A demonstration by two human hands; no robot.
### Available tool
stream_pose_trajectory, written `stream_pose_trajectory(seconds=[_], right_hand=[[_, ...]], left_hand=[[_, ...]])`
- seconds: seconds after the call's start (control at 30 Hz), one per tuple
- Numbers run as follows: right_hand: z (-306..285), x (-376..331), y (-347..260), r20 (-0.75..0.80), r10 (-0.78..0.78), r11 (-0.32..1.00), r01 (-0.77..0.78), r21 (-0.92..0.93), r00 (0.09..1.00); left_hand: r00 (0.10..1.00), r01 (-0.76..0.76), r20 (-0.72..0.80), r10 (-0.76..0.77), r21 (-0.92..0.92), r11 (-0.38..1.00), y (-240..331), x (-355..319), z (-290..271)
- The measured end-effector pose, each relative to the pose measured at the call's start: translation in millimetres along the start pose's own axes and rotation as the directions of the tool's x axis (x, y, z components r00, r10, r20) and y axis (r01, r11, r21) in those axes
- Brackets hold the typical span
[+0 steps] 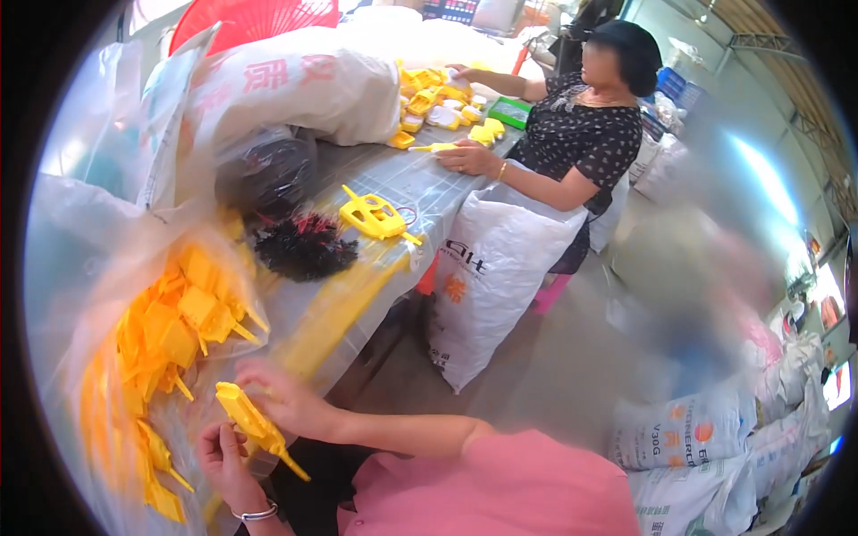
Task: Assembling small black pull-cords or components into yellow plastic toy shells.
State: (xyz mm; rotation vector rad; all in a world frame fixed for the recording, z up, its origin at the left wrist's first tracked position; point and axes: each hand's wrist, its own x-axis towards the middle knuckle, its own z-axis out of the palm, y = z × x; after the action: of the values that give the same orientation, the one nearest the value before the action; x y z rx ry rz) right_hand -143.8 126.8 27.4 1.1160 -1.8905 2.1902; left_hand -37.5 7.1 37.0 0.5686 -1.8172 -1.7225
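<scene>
My left hand [225, 457], with a silver bangle at the wrist, grips a yellow plastic casing [253, 418] at the lower left. The casing is long, with a thin antenna-like prong pointing down and right. Right behind it is my right hand [284, 399], smeared by motion; whether its fingers touch the casing is unclear. To the left, a clear plastic bag [85, 277] lies spread around a heap of similar yellow casings [170, 330]. Farther up the table rests another yellow piece with openings [374, 216], beside a thin reddish wire loop.
A bundle of black and red wires [302, 246] lies by a black plastic bag [268, 174]. Across the table, a co-worker [572, 134] handles yellow pieces beside a pile [438, 94] and green tray [509, 111]. A white sack [500, 277] stands at the table's edge; more sacks [684, 433] fill the right.
</scene>
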Motion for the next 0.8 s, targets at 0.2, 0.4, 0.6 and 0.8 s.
stream_pose_trajectory(seconds=[0.2,0.4,0.6,0.8], right_hand=[[4.7,-5.3,-32.8,0.267,-0.093,0.996,0.094,0.012,0.959],[15.4,-3.2,-4.4,0.458,0.028,0.981,0.065,-0.185,0.889],[24.7,-6.4,-1.9,0.382,-0.121,0.991,0.089,0.100,0.916],[12.0,-14.3,-17.0,0.356,-0.226,0.940,0.299,-0.165,0.907]], left_hand=[[0.997,-0.072,-0.024,0.073,0.054,0.996,-2.9,-0.1,-2.2],[0.995,-0.095,-0.040,0.094,-0.008,0.995,7.9,-6.4,-6.8],[0.988,-0.132,-0.090,0.124,-0.085,0.988,11.7,-7.4,-21.3],[0.994,-0.098,-0.066,0.087,-0.188,0.977,21.4,-27.5,-17.2]])
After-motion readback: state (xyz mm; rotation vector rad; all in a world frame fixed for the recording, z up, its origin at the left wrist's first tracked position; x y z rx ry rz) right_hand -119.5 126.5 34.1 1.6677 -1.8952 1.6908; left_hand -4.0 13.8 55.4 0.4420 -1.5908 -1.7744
